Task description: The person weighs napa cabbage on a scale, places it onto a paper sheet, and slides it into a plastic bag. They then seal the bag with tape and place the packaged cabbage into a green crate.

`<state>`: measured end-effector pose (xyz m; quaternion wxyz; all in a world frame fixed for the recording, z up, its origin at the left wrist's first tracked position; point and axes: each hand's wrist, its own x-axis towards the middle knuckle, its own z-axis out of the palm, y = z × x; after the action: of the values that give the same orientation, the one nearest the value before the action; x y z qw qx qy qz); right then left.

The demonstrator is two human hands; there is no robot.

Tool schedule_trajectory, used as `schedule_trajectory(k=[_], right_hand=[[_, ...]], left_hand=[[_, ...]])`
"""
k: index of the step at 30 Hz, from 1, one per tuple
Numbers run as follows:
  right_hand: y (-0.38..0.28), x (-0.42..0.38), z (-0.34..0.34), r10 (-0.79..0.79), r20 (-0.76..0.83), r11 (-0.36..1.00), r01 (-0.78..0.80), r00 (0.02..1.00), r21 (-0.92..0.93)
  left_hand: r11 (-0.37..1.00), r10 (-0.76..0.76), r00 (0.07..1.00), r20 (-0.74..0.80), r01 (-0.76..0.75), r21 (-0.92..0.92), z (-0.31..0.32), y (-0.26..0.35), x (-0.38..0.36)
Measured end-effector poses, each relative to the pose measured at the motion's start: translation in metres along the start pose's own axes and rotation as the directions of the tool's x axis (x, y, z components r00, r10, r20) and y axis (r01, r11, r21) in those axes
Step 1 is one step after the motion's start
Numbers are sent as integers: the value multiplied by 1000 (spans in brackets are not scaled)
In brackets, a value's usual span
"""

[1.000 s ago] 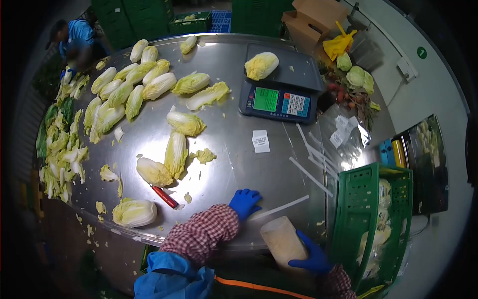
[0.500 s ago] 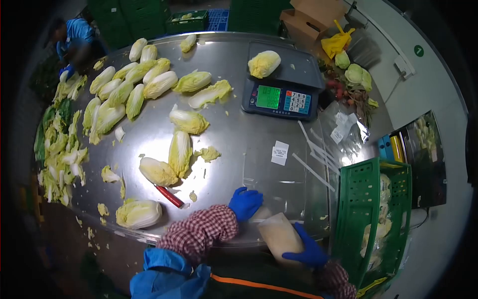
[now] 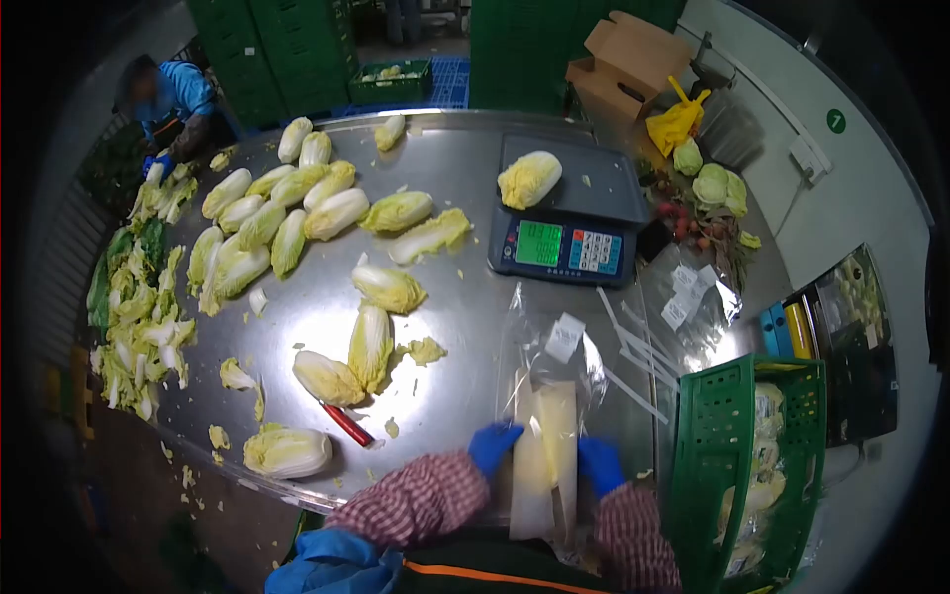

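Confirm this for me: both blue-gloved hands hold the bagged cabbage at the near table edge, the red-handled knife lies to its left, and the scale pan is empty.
Not quite: the scale pan is not empty, a cabbage half sits on it, as the head view shows. The rest stands: the left hand and right hand hold the bagged cabbage at the near table edge, and the red-handled knife lies to its left.
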<state>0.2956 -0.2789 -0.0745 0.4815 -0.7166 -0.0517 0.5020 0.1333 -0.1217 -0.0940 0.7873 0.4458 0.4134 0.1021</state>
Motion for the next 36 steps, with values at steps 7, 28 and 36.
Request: schedule_trajectory(k=[7,28,36], right_hand=[[49,-114,15,-220,-187,975,224,957,0],[-47,-185,17,-625,-432,775,581,650,-248],[-133,-168,-21,-770,214,236,580,601,-780]], left_hand=[[900,-398,780,483,228,372,-39,27,-119],[977,-112,907,407,176,-124,-25,133,-82],[319,420,541,729,-840,439,-56,171,-26]])
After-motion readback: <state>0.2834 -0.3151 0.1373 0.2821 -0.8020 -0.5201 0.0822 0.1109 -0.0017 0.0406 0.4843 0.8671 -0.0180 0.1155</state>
